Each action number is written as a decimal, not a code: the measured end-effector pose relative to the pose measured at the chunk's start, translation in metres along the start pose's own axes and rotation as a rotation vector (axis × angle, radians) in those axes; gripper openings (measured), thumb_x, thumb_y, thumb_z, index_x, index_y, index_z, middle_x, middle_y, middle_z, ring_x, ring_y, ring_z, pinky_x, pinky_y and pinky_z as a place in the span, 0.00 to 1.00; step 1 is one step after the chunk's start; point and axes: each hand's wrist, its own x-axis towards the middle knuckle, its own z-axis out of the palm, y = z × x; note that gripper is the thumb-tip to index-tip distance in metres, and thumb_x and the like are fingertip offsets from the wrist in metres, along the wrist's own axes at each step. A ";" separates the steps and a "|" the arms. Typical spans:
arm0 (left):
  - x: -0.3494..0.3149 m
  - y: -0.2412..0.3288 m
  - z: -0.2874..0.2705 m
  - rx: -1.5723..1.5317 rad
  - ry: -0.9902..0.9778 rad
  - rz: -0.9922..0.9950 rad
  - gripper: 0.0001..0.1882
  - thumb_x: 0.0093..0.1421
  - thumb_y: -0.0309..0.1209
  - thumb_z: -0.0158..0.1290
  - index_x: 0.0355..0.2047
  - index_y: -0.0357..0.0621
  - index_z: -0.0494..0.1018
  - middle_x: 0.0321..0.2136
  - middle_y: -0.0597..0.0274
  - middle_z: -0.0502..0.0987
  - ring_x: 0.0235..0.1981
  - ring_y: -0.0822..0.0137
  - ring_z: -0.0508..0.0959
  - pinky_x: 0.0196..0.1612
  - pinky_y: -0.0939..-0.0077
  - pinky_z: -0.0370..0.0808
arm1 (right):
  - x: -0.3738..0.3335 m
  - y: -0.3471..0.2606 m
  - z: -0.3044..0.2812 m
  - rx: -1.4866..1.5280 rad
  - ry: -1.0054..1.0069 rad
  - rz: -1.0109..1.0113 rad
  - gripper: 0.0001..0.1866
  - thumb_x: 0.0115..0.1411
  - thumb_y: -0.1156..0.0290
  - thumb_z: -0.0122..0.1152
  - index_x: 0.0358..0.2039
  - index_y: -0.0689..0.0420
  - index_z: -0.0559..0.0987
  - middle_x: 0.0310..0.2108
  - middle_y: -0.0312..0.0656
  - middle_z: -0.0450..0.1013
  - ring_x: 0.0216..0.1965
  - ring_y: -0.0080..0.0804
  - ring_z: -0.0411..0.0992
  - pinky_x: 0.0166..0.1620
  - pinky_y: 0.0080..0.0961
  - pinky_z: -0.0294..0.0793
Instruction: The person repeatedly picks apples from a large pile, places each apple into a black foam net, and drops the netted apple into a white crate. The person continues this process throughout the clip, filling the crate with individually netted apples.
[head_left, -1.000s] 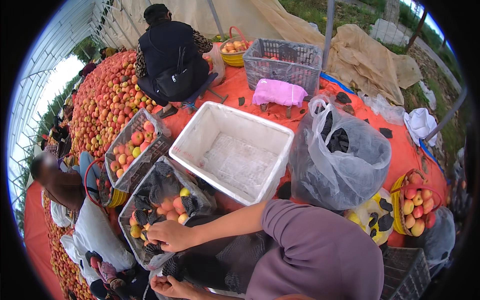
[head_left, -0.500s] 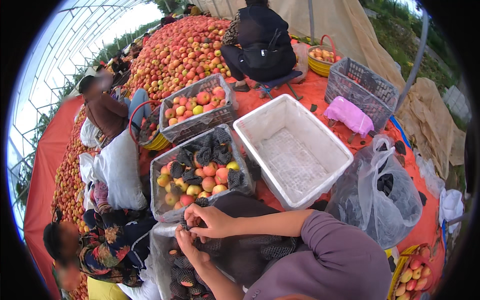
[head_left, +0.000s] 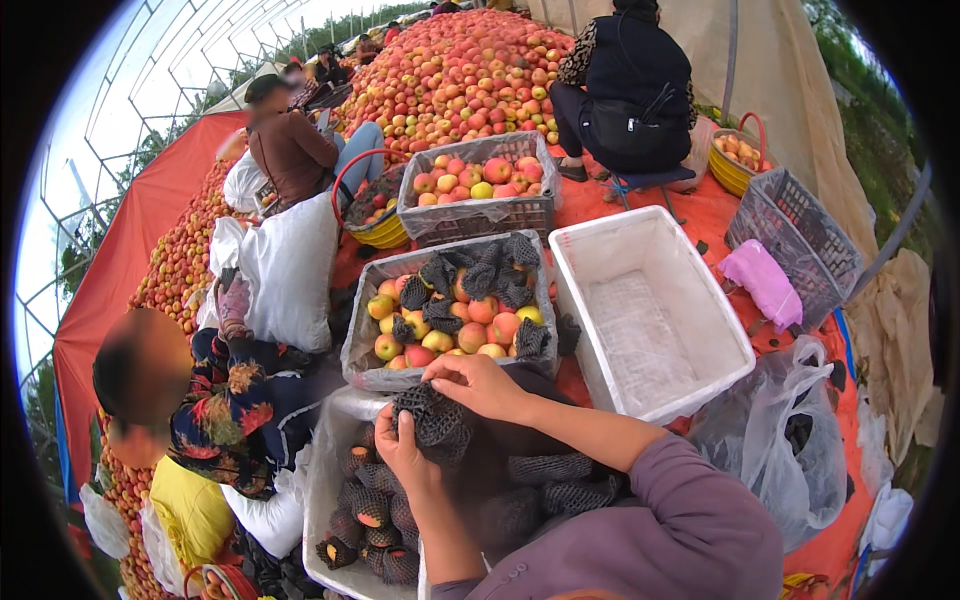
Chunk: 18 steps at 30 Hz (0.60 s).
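A black foam fruit net [head_left: 436, 415] is stretched between my two hands, and whether it has an apple inside I cannot tell. The fingers of my left hand [head_left: 408, 458] pinch its near left side. My right hand [head_left: 482, 388] grips its upper edge, thumb and fingers closed. Below them a white crate [head_left: 318, 545] with a plastic liner holds apples wrapped in black nets [head_left: 372, 512]. Just beyond my hands, a lined crate [head_left: 362, 376] carries bare red-yellow apples [head_left: 480, 338] with loose black nets [head_left: 440, 272] on top. More black nets [head_left: 550, 468] lie by my lap.
An empty white crate [head_left: 655, 410] stands to the right, beside a clear plastic bag [head_left: 780, 450]. Farther off are a grey crate of apples [head_left: 480, 222] and a large apple heap [head_left: 480, 70]. One person [head_left: 235, 400] sits close on the left; others sit farther back.
My hands were close together over a bunched net; now they are apart with the net spread between them. The whole view has shifted, with the crates appearing farther right.
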 end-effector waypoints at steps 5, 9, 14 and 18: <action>0.008 -0.003 0.003 -0.145 0.004 -0.232 0.15 0.53 0.24 0.57 0.40 0.40 0.68 0.36 0.59 0.76 0.35 0.69 0.77 0.41 0.75 0.75 | 0.001 0.007 -0.005 0.045 0.069 0.050 0.05 0.60 0.75 0.53 0.36 0.61 0.73 0.29 0.34 0.72 0.31 0.17 0.70 0.37 0.16 0.69; 0.005 0.008 0.003 -0.092 -0.109 -0.298 0.15 0.51 0.20 0.57 0.39 0.40 0.68 0.33 0.62 0.77 0.32 0.72 0.77 0.38 0.78 0.75 | 0.010 0.018 -0.002 0.178 0.137 0.019 0.06 0.58 0.74 0.54 0.36 0.59 0.70 0.32 0.36 0.70 0.33 0.22 0.69 0.37 0.19 0.69; 0.001 0.000 0.011 0.081 0.101 -0.008 0.08 0.56 0.21 0.54 0.36 0.38 0.69 0.31 0.65 0.76 0.30 0.78 0.74 0.35 0.83 0.72 | -0.008 -0.023 0.006 -0.437 0.160 -0.319 0.20 0.50 0.62 0.64 0.37 0.59 0.68 0.34 0.43 0.67 0.35 0.33 0.69 0.34 0.30 0.70; 0.004 -0.006 0.014 0.086 0.135 0.001 0.04 0.56 0.20 0.54 0.31 0.38 0.70 0.27 0.70 0.72 0.26 0.82 0.70 0.31 0.88 0.67 | -0.002 -0.010 0.006 -0.161 -0.088 0.050 0.17 0.50 0.66 0.64 0.36 0.62 0.72 0.29 0.42 0.69 0.32 0.34 0.69 0.35 0.27 0.69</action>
